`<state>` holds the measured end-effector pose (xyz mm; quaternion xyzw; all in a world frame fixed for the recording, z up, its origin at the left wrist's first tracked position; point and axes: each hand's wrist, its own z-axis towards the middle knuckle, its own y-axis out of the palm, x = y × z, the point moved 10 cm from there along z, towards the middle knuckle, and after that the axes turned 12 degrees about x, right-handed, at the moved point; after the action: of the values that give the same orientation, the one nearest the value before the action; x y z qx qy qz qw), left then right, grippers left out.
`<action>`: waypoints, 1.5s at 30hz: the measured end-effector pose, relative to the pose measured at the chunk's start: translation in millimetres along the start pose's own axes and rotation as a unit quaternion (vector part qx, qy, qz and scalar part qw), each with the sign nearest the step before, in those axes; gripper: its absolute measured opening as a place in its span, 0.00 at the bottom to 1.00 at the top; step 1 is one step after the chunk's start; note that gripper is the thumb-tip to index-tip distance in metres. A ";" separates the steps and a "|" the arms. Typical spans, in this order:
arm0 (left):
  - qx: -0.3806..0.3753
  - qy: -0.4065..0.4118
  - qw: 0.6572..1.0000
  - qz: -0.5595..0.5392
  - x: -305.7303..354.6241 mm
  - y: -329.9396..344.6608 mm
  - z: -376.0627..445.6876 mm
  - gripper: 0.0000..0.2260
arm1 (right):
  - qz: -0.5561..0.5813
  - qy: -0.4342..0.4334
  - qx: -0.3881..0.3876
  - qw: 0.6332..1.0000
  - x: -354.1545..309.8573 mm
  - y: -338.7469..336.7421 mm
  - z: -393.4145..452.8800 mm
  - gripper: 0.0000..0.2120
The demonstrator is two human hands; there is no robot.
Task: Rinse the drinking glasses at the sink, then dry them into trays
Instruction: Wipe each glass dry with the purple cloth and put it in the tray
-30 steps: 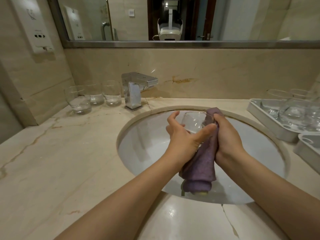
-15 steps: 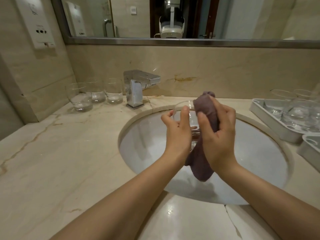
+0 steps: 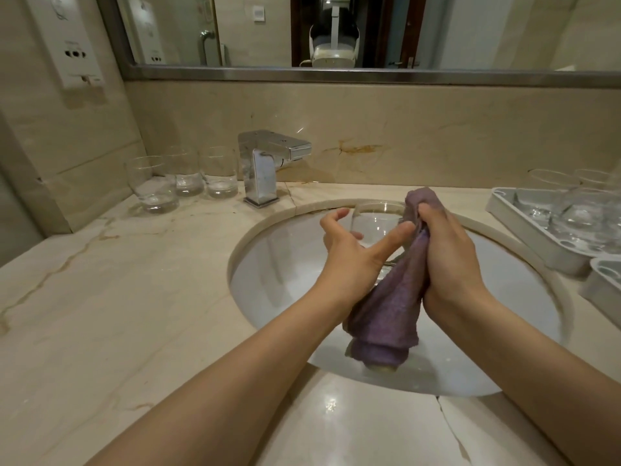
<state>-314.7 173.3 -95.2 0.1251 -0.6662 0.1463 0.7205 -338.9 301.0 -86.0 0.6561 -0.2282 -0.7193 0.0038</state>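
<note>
Over the white sink basin (image 3: 289,284) my left hand (image 3: 353,253) holds a clear drinking glass (image 3: 376,220) between thumb and fingers. My right hand (image 3: 447,250) grips a purple cloth (image 3: 389,307) bunched against the glass's right side; the cloth's tail hangs down into the basin. Three more glasses (image 3: 184,179) stand in a row on the counter left of the chrome tap (image 3: 268,163). Several upturned glasses (image 3: 578,213) sit in a grey tray (image 3: 524,240) at the right.
A second grey tray (image 3: 601,287) pokes in at the right edge, in front of the first. A mirror and a wall panel with sockets (image 3: 74,55) lie behind. The marble counter (image 3: 117,314) stretches to the left and front of the sink.
The cloth has come down from over the glass to its right side, my right hand with it. My left hand has turned, thumb now across the front of the glass.
</note>
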 end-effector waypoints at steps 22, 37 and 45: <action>-0.025 0.032 0.998 -0.042 9.9 7.4 -7.9 0.30 | 0.048 0.073 -0.010 0.996 14.7 0.8 1.8 0.10; 0.061 -0.029 0.994 -0.091 -7.4 -14.1 4.4 0.22 | -0.204 -0.374 -0.032 0.904 -27.9 27.6 -48.0 0.24; 0.007 0.027 0.998 -0.062 6.4 6.8 -7.6 0.29 | -0.022 -0.150 0.006 0.988 -23.3 -1.3 -5.2 0.11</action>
<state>-309.9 182.8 -89.5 0.1667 -0.6365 0.1093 0.7450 -330.4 307.6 -64.6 0.5458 -0.2160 -0.8080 -0.0504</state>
